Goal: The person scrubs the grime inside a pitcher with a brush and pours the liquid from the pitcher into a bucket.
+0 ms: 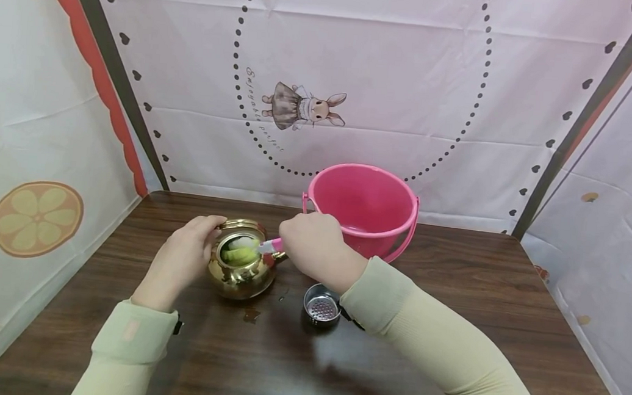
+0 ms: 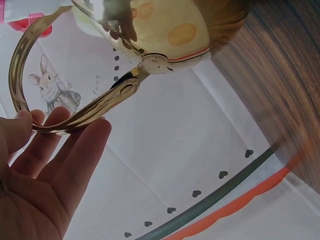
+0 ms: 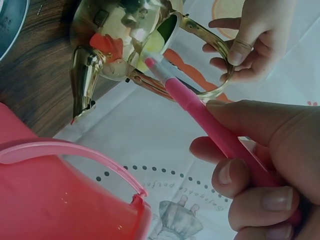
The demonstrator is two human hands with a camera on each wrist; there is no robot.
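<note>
A shiny gold teapot [image 1: 241,285] stands on the wooden table, its opening facing up and its lid off. My left hand [image 1: 184,260] holds the teapot's looped handle [image 2: 102,105] between thumb and fingers, as the left wrist view shows. In my right hand [image 1: 320,247] is a cleaning brush, fingers wrapped around its pink handle [image 3: 215,125]. The brush's yellow-green and white head [image 1: 242,252] is inside the teapot's mouth, partly hidden by the rim. To the right of the teapot, a small metal strainer [image 1: 322,307] with a perforated bottom sits near my right wrist.
Behind my right hand stands a pink bucket [image 1: 368,195] with its handle hanging down the right side. Small wet spots [image 1: 251,315] mark the table [image 1: 216,362] in front of the teapot. A printed curtain [image 1: 412,76] surrounds the table at the back and sides.
</note>
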